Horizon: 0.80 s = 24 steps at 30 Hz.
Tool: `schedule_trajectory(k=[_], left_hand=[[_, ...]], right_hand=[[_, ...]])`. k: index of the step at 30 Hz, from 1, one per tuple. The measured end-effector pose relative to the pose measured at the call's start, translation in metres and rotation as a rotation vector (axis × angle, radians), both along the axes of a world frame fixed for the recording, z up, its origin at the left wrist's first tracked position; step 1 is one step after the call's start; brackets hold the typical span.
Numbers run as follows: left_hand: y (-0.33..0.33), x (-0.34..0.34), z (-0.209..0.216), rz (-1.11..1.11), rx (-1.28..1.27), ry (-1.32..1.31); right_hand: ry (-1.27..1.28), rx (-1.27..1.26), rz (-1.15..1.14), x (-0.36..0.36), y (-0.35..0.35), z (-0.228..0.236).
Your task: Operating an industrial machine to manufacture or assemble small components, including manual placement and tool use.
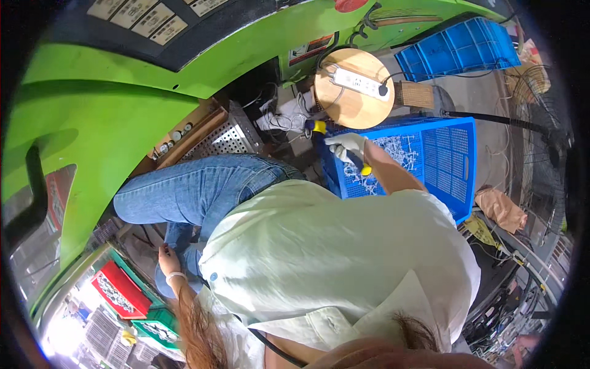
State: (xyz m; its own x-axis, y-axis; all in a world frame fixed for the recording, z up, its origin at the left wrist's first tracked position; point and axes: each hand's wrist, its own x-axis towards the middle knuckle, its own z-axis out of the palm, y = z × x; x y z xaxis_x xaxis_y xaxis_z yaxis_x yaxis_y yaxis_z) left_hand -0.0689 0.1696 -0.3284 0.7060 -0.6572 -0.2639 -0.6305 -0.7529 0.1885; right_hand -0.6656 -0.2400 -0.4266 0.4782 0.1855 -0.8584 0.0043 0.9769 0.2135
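My right hand [348, 147], in a whitish glove, is closed around a dark blue hand tool with yellow ends [318, 126]; its exact kind does not show. Hand and tool are over the near left side of a blue plastic crate [452, 126]. Inside the crate lie many small white plastic parts [396, 150]. At the lower left, my bare left hand [167, 261] rests beside my jeans leg [178, 237], its fingers loosely apart and nothing visible in them. A pale band circles that wrist.
A green machine [80, 117] fills the left and top. Above the crate, a power strip [359, 83] sits on a round wooden stool [335, 111]. Further objects are a blue bin [458, 49], a fan [541, 141], a perforated metal box [224, 135] and a red bin [117, 289].
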Motion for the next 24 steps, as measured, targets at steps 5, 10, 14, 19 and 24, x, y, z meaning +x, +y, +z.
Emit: schedule_trajectory(k=[5, 10, 14, 19, 24], left_hand=[[-0.004, -0.007, 0.004, 0.009, -0.046, 0.026], [-0.008, -0.015, 0.009, -0.01, -0.017, 0.009], [-0.007, -0.012, 0.006, -0.017, -0.003, -0.033], [0.0, -0.011, 0.001, -0.017, -0.016, -0.044], [0.001, -0.012, 0.003, -0.018, 0.011, -0.041]], right_hand=[[0.409, -1.056, 0.074, 0.028, 0.056, 0.056], [0.832, -1.128, -0.504, 0.017, 0.037, 0.027], [0.949, -0.989, -0.588, 0.004, 0.011, -0.015], [1.075, -0.814, -0.717, 0.018, 0.0, -0.058], [1.192, -0.787, -0.723, 0.022, -0.037, -0.097]])
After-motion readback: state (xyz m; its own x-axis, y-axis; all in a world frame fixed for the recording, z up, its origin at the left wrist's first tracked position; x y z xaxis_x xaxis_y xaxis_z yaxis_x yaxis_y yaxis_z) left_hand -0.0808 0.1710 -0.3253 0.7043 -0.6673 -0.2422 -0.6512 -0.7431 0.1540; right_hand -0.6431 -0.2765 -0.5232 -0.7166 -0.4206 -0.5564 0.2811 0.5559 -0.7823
